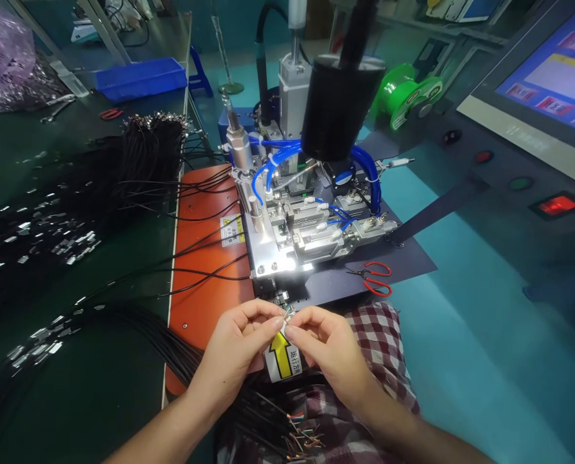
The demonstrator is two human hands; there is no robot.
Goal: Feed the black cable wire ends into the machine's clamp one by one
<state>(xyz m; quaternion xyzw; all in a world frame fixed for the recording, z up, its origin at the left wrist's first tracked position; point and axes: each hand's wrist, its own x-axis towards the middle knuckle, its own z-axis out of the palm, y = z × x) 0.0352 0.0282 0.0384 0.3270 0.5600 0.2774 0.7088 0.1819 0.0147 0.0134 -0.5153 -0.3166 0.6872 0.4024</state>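
My left hand [246, 338] and my right hand [323, 338] meet fingertip to fingertip at the front of a metal machine [311, 232]. Between them both pinch the thin coloured wires [288, 312] at a cable's end; the cable itself is mostly hidden by my fingers. Just below the fingertips is a white label with a yellow arrow [282, 357]. A bundle of black cables [171, 341] passes under my left forearm, and its stripped wire ends [302, 438] lie over my lap.
Several black cables cross an orange plate [205, 219] into the machine. Red-handled snips [377, 278] lie right of it. A screen [553, 71] stands at right, a green spool [406, 96] behind. More cables [142, 154] and a blue tray [142, 78] occupy the left table.
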